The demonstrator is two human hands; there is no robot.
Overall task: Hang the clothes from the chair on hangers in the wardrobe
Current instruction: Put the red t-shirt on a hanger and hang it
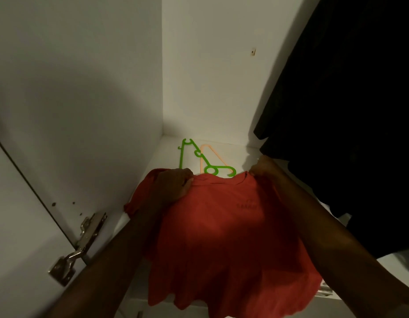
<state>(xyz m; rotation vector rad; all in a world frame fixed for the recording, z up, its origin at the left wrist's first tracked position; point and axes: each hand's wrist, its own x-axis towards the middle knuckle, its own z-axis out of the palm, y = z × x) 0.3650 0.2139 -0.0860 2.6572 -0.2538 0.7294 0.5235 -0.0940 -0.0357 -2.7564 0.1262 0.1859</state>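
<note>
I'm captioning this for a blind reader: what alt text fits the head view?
Both hands, left hand and right hand, hold a red T-shirt by its shoulders inside a white wardrobe. A green hanger and orange hanger lie on its floor; dark clothing hangs at right.

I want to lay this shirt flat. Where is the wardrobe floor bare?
Bare floor lies left of the green hanger along the side wall, and between the hangers and the black garment. The middle is crowded by hangers.

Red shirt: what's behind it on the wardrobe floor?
Past the red shirt, a green hanger lies on the wardrobe floor across an orange hanger. The shirt's collar covers their near ends. Both hands grip its shoulders: left hand, right hand.
</note>
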